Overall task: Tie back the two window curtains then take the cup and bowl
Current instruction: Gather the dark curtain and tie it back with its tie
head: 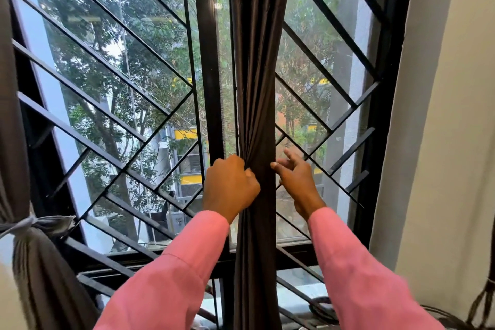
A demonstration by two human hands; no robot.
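Observation:
A dark brown curtain (257, 67) hangs bunched in front of the window's middle post. My left hand (231, 185) is closed around its gathered folds at about sill-to-mid height. My right hand (296, 177) is at the curtain's right edge with fingers spread, thumb touching the cloth. A second curtain (16, 126) hangs at the far left edge, cinched by a pale grey tie (34, 224). No cup or bowl is in view.
A black metal window grille (112, 104) with slanted bars lies just behind the curtain, with trees and buildings outside. A cream wall (450, 115) stands at the right. Dark cords (479, 305) hang at the lower right corner.

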